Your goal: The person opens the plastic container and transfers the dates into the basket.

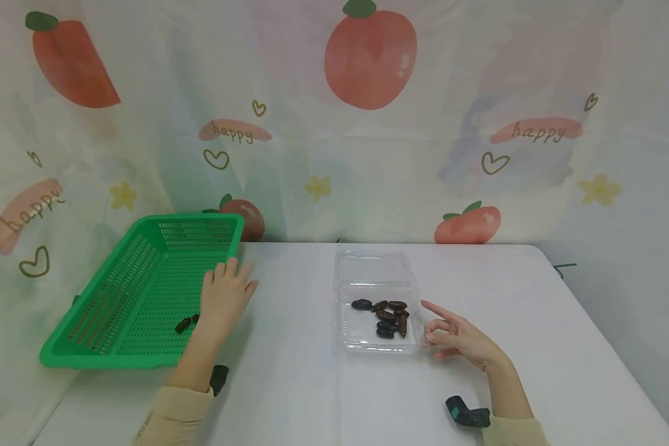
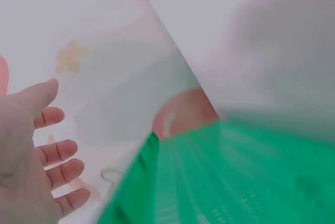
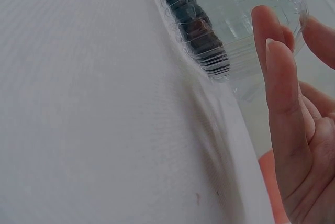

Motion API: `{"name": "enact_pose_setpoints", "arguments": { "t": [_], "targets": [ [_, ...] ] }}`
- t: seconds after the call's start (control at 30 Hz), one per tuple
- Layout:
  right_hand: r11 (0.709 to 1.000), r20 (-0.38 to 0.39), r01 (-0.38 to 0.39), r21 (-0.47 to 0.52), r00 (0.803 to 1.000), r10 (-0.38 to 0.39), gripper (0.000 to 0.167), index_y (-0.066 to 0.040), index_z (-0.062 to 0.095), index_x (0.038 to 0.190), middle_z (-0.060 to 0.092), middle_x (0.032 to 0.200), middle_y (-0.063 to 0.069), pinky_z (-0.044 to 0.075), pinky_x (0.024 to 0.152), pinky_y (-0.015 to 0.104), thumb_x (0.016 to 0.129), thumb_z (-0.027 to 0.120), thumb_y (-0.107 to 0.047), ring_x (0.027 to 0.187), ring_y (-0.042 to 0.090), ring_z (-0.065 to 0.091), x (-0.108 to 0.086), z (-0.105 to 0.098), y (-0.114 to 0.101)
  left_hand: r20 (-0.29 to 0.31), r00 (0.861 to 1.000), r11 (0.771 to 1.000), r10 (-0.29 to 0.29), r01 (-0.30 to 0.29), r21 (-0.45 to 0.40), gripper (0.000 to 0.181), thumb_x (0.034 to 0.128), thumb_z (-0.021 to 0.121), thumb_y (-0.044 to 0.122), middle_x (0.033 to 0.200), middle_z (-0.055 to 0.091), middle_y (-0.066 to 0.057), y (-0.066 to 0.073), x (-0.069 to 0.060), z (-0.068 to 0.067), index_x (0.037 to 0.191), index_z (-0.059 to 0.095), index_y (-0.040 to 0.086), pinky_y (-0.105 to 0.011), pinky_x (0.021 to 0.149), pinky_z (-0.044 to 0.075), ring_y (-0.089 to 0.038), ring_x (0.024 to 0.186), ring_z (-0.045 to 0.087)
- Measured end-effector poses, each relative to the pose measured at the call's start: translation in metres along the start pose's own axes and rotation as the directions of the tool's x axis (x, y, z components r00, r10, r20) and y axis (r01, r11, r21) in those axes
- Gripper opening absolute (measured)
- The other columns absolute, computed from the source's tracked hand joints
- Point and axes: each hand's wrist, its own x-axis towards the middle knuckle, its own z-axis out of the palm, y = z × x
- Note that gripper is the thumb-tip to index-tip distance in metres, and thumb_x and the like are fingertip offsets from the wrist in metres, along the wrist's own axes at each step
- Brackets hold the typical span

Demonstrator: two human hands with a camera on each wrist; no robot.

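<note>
A clear plastic clamshell box [image 1: 348, 337] stands on the table with its lid folded back. Several dark, glossy dates [image 1: 386, 316] lie inside, mostly toward its right half. Beside the box's right wall is my right hand [image 1: 461, 339], index finger stretched to the box's edge; the right wrist view shows a fingertip at the clear plastic [image 3: 246, 41]. My left hand [image 1: 223, 297] hangs over the right side of the green basket [image 1: 145, 291], fingers loosely spread and holding nothing. A couple of dates [image 1: 184, 324] lie in the basket, partly hidden by the left forearm.
The white table [image 1: 290, 384] spreads between basket and box. A printed cloth [image 1: 290, 62] hangs behind it and to the left. Black devices are at both wrists, one near the right sleeve [image 1: 468, 414].
</note>
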Motion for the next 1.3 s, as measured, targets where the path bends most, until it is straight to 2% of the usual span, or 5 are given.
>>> {"name": "enact_pose_setpoints", "arguments": {
  "t": [0.27, 0.5, 0.7, 1.13, 1.3],
  "targets": [
    [1.0, -0.004, -0.003, -0.003, 1.0, 0.003, 0.073, -0.002, 0.011, 0.145, 0.056, 0.086, -0.003, 0.054, 0.066, 0.036, 0.088, 0.058, -0.007, 0.079, 0.013, 0.063, 0.001, 0.0, 0.0, -0.002, 0.995, 0.995, 0.095, -0.095, -0.025, 0.027, 0.0874, 0.061, 0.031, 0.097, 0.044, -0.011, 0.039, 0.008, 0.016, 0.104, 0.05, 0.013, -0.039, 0.071, 0.039, -0.027, 0.084, 0.044],
    [1.0, 0.001, 0.002, 0.007, 1.0, -0.002, 0.074, -0.002, 0.011, 0.145, 0.056, 0.087, -0.002, 0.054, 0.065, 0.036, 0.088, 0.058, -0.007, 0.079, 0.014, 0.063, 0.0, 0.0, 0.001, 0.128, 0.984, 0.992, 0.123, -0.127, 0.022, 0.028, 0.0908, 0.054, 0.036, 0.107, 0.042, -0.007, 0.071, 0.011, 0.025, 0.112, 0.047, 0.019, -0.038, 0.079, 0.036, -0.024, 0.092, 0.04],
    [1.0, -0.001, 0.002, 0.002, 1.0, -0.002, 0.073, -0.003, 0.011, 0.145, 0.056, 0.086, -0.001, 0.054, 0.065, 0.036, 0.089, 0.057, -0.008, 0.079, 0.015, 0.064, 0.0, 0.0, 0.001, 0.14, 0.98, 0.989, 0.141, -0.147, 0.029, 0.031, 0.0896, 0.054, 0.04, 0.105, 0.043, -0.004, 0.095, 0.014, 0.038, 0.114, 0.048, 0.022, -0.035, 0.078, 0.036, -0.022, 0.091, 0.041],
    [1.0, -0.008, -0.002, -0.012, 1.0, 0.002, 0.075, -0.003, 0.012, 0.145, 0.056, 0.086, -0.004, 0.054, 0.066, 0.037, 0.087, 0.059, -0.008, 0.079, 0.015, 0.063, 0.001, -0.001, 0.003, 0.184, 0.959, 0.974, 0.213, -0.224, 0.037, 0.03, 0.0908, 0.05, 0.044, 0.109, 0.045, 0.0, 0.139, 0.022, 0.05, 0.116, 0.046, 0.027, -0.03, 0.078, 0.036, -0.016, 0.093, 0.042],
    [1.0, -0.005, -0.002, -0.008, 1.0, 0.002, 0.075, -0.003, 0.012, 0.145, 0.056, 0.086, -0.004, 0.053, 0.066, 0.037, 0.088, 0.059, -0.008, 0.078, 0.015, 0.063, 0.001, -0.001, 0.003, 0.219, 0.944, 0.964, 0.247, -0.262, 0.04, 0.029, 0.0903, 0.051, 0.044, 0.11, 0.044, 0.001, 0.152, 0.023, 0.053, 0.114, 0.045, 0.028, -0.029, 0.079, 0.035, -0.015, 0.095, 0.042]
  ]
}}
